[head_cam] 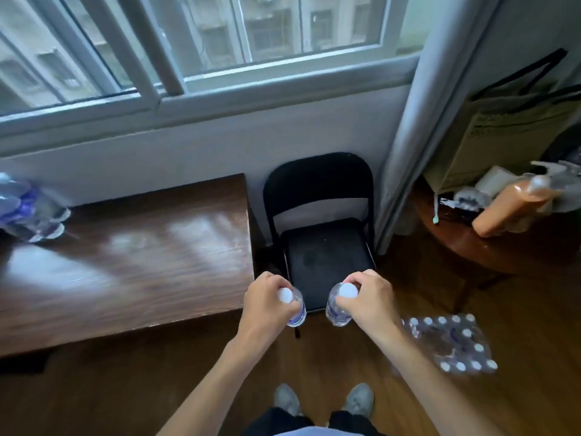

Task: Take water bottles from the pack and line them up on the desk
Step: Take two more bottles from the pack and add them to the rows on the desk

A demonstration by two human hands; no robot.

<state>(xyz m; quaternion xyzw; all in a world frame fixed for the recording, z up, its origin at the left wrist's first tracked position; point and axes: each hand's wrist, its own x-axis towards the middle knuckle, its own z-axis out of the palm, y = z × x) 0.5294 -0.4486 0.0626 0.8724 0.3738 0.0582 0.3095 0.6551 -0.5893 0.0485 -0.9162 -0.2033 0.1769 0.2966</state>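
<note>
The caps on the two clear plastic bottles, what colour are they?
White, on both round caps, seen best in the head view.

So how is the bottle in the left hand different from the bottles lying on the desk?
The bottle in the left hand hangs upright in the air, gripped near its white cap; the bottles on the desk lie on their sides at the far left corner. The held one is single; those are bunched together. Both are clear plastic with blue labels.
</note>
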